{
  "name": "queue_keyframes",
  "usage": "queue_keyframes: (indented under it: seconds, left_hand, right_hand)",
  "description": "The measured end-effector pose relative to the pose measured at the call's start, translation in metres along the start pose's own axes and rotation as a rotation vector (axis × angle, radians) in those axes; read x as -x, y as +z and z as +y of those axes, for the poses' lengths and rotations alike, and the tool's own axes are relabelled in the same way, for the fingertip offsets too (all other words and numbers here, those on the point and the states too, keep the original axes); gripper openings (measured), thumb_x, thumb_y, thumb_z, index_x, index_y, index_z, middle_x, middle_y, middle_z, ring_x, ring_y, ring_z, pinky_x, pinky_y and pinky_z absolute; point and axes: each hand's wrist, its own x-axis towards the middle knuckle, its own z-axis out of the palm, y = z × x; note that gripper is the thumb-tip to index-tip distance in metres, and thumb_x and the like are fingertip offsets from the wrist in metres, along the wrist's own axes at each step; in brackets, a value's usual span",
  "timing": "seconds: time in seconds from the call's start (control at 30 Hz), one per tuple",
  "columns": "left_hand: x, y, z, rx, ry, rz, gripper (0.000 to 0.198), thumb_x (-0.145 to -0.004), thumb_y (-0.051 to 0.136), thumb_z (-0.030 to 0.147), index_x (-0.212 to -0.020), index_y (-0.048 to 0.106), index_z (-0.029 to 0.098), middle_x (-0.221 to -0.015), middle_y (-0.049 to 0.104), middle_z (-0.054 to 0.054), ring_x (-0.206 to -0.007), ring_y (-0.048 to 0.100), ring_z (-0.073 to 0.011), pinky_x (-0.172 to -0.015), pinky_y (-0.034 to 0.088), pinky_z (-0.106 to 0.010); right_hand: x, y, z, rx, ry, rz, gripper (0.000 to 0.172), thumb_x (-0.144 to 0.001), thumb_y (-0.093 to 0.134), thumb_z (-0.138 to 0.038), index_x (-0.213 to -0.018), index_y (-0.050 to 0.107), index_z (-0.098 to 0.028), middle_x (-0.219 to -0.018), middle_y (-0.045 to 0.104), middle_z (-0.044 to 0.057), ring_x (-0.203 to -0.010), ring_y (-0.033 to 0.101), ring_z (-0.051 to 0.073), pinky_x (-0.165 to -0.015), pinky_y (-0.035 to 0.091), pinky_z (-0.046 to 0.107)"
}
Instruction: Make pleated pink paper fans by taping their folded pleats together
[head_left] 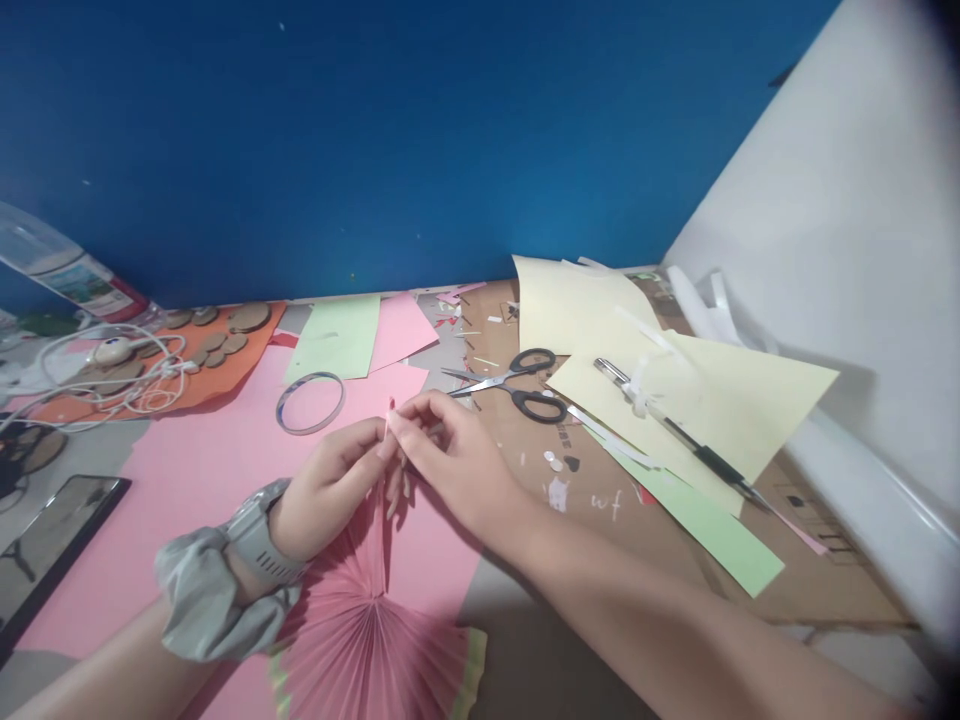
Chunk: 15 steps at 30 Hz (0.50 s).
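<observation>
Both hands meet above a pink pleated paper fan (367, 650) with a yellow-green edge, spread out in a near-round shape. My left hand (337, 480), with a grey watch and a grey-green scrunchie on its wrist, is closed around the fan's upper folded end. The fingers of my right hand (457, 460) pinch the narrow pink tip just above. How much of the fan each hand covers is partly hidden. Right of the hands lie open scissors (517, 385) with black handles. A roll of clear tape (310, 403) rests flat to the left.
Pink sheets (225, 470), a light green sheet (334, 335) and cream papers (697, 390) cover the surface. A pen (701, 455) lies on the cream paper over cardboard (660, 540). At left are a phone (60, 550), white cables (161, 375) and a bottle (82, 280).
</observation>
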Motion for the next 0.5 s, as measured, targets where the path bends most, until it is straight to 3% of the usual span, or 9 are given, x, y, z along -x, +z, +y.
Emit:
queue_keyframes:
  seconds: [0.13,0.5]
  left_hand:
    - [-0.0013,-0.0003,-0.0016,-0.034,0.024,-0.006,0.028,-0.092,0.039,0.029,-0.070,0.051,0.017,-0.055,0.059,0.002,-0.050,0.053,-0.0101,-0.056,0.043,-0.024]
    - [0.0007,0.0019,-0.0015,0.053,-0.004,-0.004,0.031,-0.093,0.037,0.030,-0.068,0.049,0.017,-0.052,0.056,0.003,-0.048,0.054,-0.0090,-0.054,0.043,-0.023]
  right_hand:
    - [-0.0008,0.0006,0.0018,0.008,-0.017,0.024,0.018,-0.081,0.054,-0.037,-0.084,0.054,-0.019,-0.075,0.054,-0.002,-0.065,0.051,0.010,-0.061,0.044,0.023]
    - [-0.0018,-0.0018,-0.0004,-0.013,-0.017,-0.025,0.021,-0.088,0.046,-0.038,-0.081,0.053,-0.019,-0.078,0.057,-0.001,-0.071,0.055,0.012,-0.068,0.044,0.025]
